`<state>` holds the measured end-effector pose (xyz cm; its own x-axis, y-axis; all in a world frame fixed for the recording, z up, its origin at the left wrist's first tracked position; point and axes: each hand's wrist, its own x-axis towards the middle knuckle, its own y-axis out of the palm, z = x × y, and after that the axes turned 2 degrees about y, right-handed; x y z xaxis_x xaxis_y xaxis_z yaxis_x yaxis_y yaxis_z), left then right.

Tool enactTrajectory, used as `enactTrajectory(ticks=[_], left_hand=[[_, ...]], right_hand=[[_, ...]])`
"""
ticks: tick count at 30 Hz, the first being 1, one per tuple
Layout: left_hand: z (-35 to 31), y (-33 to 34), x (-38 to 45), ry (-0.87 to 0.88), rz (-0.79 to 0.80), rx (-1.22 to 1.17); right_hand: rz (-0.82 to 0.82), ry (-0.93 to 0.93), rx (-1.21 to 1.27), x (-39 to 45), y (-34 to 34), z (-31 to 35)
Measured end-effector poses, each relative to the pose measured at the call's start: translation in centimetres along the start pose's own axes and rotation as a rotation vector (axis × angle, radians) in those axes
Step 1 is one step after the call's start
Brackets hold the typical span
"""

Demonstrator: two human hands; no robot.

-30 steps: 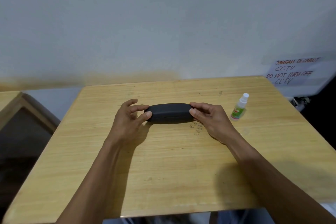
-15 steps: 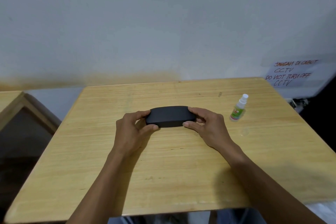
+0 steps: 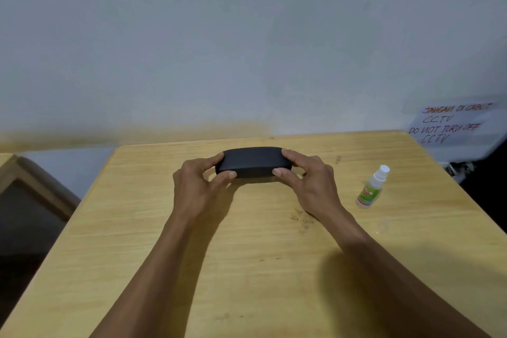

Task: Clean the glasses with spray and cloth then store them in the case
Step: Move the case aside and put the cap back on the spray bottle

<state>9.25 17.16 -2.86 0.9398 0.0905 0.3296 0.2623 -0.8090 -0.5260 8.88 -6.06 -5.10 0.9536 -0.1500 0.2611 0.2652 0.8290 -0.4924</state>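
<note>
Toward the back middle of the pale wooden surface [image 3: 192, 269], both bare hands are clamped on a closed, matte black oblong glasses case [image 3: 253, 161]. Left hand [image 3: 196, 186] has its grip on the left end, thumb on the near side and fingers curled over the top. Right hand [image 3: 310, 180] mirrors that on the right end. Can't tell if the case is lifted or resting. Off to the right, well apart, stands a small clear spray bottle with a green label and white nozzle [image 3: 371, 186]. Handwritten white paper CCTV sign [image 3: 450, 125] on the wall.
</note>
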Motion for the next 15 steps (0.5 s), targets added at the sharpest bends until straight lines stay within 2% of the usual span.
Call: enactTrajectory(ticks=[8, 15], left_hand=[[2.0, 1.9, 6.1, -0.071, 0.024, -0.043], [3.7, 3.2, 7.9, -0.124, 0.032, -0.046]], right_hand=[[0.043, 0.051, -0.088, 7.0, 3.2, -1.5], [0.06, 0.032, -0.148, 9.3, 4.4, -2.8]])
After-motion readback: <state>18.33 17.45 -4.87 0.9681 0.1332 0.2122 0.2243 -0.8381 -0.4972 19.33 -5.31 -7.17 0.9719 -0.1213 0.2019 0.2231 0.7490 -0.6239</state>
